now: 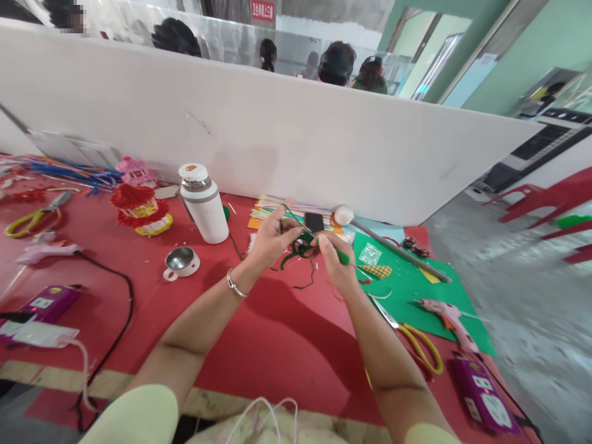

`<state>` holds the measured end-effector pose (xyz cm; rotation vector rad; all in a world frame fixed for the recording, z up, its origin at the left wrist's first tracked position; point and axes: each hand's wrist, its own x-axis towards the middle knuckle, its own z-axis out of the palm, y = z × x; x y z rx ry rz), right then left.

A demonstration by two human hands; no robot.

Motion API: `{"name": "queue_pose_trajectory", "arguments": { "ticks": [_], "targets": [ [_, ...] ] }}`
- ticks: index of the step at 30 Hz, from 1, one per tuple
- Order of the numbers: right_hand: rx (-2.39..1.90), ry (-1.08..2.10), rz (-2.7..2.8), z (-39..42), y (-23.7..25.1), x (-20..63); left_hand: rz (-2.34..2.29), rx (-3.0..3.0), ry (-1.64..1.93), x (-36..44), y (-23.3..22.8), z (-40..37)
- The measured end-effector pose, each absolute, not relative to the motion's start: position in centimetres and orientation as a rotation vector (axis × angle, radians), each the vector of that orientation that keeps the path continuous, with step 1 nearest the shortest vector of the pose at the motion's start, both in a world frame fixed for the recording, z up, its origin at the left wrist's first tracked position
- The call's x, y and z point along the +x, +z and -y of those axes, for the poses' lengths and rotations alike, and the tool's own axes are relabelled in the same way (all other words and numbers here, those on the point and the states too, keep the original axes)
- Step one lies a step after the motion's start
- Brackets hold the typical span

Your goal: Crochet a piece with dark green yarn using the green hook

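Over the middle of the red table, my left hand (272,237) is closed on a small dark green crochet piece (303,244), whose curled ends hang below the fingers. A strand of dark green yarn (291,214) runs up over my left forefinger. My right hand (335,262) grips a crochet hook (341,255) by its green handle, with the thin shaft pointing left into the piece. The fingers of both hands nearly meet, and they partly hide the hook's tip and the stitches. A loose yarn tail lies on the table below.
Left of my hands stand a white thermos (203,206), a metal cup (182,263) and a red-and-yellow lantern craft (141,209). To the right lie scissors (420,348), a glue gun (451,317) and a purple power strip (483,394). A white partition (277,135) rises behind; people sit beyond it.
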<state>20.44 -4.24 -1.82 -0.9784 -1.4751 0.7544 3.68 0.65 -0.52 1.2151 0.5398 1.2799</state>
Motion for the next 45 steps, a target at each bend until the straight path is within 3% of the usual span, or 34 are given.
{"name": "queue_pose_trajectory", "arguments": {
  "ticks": [4,8,18,26,36,45],
  "targets": [
    [-1.117,0.444,1.591,4.5,-1.9,20.0,-0.671,1.300,1.345,4.4,-1.0,-0.3],
    [-1.096,0.357,1.589,4.3,-2.9,19.4,-0.616,1.187,1.399,5.0,-1.0,0.0],
    [-0.840,0.614,1.319,3.8,-4.7,17.5,-0.361,0.891,1.183,4.8,-0.2,0.3],
    [-0.840,0.819,1.520,2.9,-4.0,20.5,-0.441,0.941,1.027,2.6,0.2,-1.6],
    [-0.746,0.744,1.728,2.3,-4.0,22.4,-0.444,0.983,0.894,1.5,0.4,-1.9],
    [-0.760,0.442,1.918,2.2,-2.9,23.5,-0.442,1.066,0.878,0.6,0.2,-2.3]
  ]
}}
